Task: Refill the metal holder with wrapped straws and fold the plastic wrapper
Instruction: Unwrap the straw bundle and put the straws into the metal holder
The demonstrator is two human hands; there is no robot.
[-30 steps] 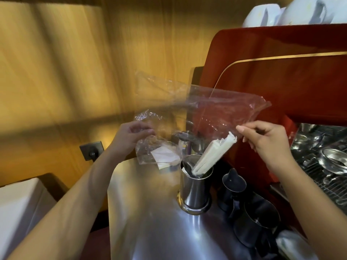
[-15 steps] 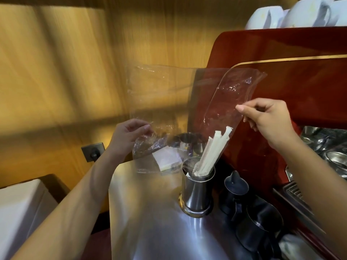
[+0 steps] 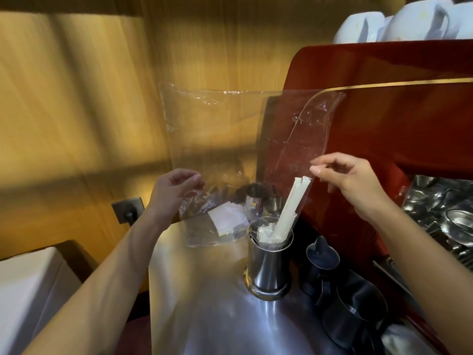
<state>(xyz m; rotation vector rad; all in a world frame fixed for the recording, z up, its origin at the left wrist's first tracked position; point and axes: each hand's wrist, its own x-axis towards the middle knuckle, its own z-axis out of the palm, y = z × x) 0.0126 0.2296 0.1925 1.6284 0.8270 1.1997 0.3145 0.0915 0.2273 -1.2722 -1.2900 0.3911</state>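
Note:
A clear plastic wrapper (image 3: 220, 139) stands upright between my hands above the steel counter. My left hand (image 3: 176, 188) pinches its crumpled lower left side. My right hand (image 3: 350, 180) pinches its right edge. A white paper label (image 3: 227, 221) shows inside the wrapper's bottom. Wrapped white straws (image 3: 294, 206) lean out of the wrapper's lower right end into the metal holder (image 3: 270, 267), which stands upright on the counter and holds more straws.
Dark metal jugs (image 3: 353, 311) stand right of the holder by the red coffee machine (image 3: 384, 103), with white cups (image 3: 399, 21) on top. Small steel cups (image 3: 256, 196) stand behind the wrapper. A wall socket (image 3: 128, 210) and a white box (image 3: 30, 295) lie left of the steel counter (image 3: 204, 303).
Both hands have lifted and tilted the wrapper from flat-slanted to upright. The straws have slid lower and stand steeper into the holder.

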